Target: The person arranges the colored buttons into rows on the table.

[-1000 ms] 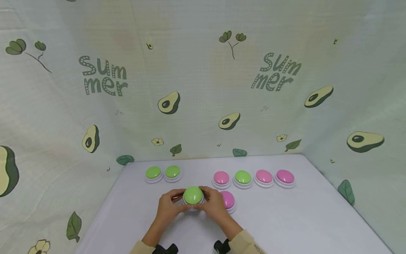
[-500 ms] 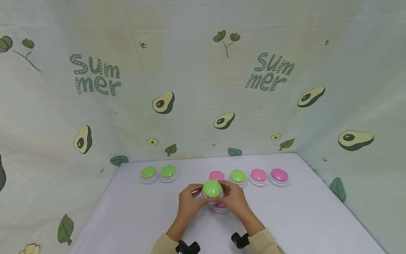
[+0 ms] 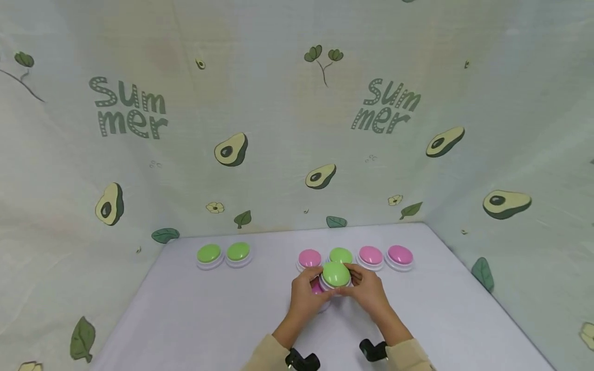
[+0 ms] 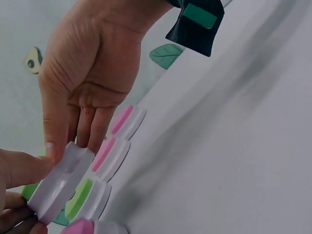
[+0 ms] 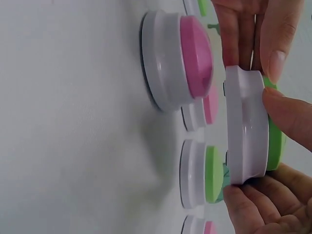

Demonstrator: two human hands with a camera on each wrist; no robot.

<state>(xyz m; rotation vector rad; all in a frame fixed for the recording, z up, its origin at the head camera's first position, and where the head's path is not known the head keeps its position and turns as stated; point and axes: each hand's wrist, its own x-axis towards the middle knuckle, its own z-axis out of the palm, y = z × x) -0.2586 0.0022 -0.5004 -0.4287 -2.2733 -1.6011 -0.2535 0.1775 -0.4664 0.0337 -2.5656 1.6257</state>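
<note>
Both hands hold a round green push button with a white base [image 3: 336,274] above the white table. My left hand [image 3: 303,294] grips its left side and my right hand [image 3: 369,292] its right, the thumbs meeting near the front of the base. In the right wrist view the button's white base [image 5: 247,129] is raised off the table, tilted on edge in that picture. A pink button [image 3: 317,286] stands on the table, partly hidden behind the left hand. Just behind the held one, a green button [image 3: 341,254] is partly covered by it.
Along the back right stand a pink button [image 3: 310,258] and two more pink ones, the nearer [image 3: 370,255] beside the farther [image 3: 400,254]. Two green buttons [image 3: 238,252] stand at the back left. A printed cloth [image 3: 274,103] hangs behind the white table [image 3: 209,319].
Both hands have carried the green button to the right, past the front pink button, to a spot before the green button in the back row. The head view has turned slightly right.
</note>
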